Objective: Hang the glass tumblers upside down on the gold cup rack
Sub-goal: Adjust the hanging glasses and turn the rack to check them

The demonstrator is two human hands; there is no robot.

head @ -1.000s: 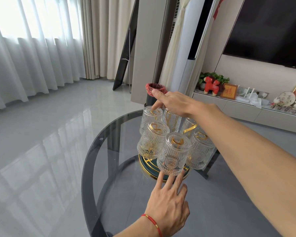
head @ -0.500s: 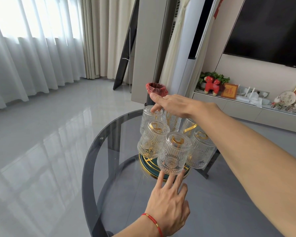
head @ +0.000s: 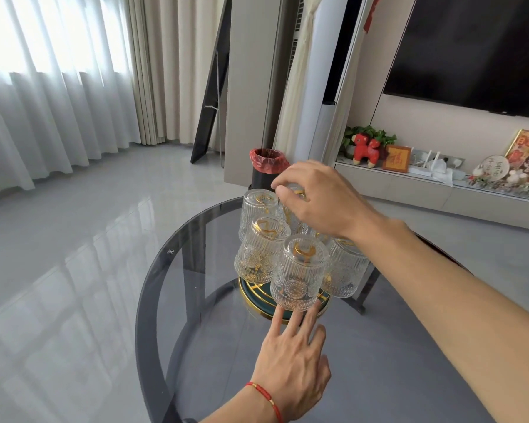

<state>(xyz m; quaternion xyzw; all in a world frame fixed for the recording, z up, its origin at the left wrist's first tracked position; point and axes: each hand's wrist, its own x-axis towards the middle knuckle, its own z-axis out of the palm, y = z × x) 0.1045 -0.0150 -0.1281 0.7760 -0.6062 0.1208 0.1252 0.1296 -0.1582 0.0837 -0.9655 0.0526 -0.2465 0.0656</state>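
Observation:
Several ribbed glass tumblers hang upside down on the gold cup rack, whose gold-rimmed round base (head: pixel 248 296) rests on the smoked-glass round table (head: pixel 177 270). The nearest tumbler (head: pixel 298 274) hangs at the front, another (head: pixel 261 250) to its left, one (head: pixel 257 209) behind that. My right hand (head: pixel 321 196) reaches over the rack, its fingers curled on the top of a far tumbler (head: pixel 293 219), mostly hidden. My left hand (head: pixel 290 358), with a red string bracelet, lies flat on the table, fingertips touching the rack's base under the front tumbler.
A black bin (head: pixel 264 175) with a red liner stands on the floor just beyond the table. A low cabinet (head: pixel 440 190) with ornaments runs along the right wall under a dark TV (head: pixel 471 53). Grey tiled floor lies to the left.
My right hand has shifted slightly right and down from the back-left tumbler to the far middle one. My left hand stays at the rack's base.

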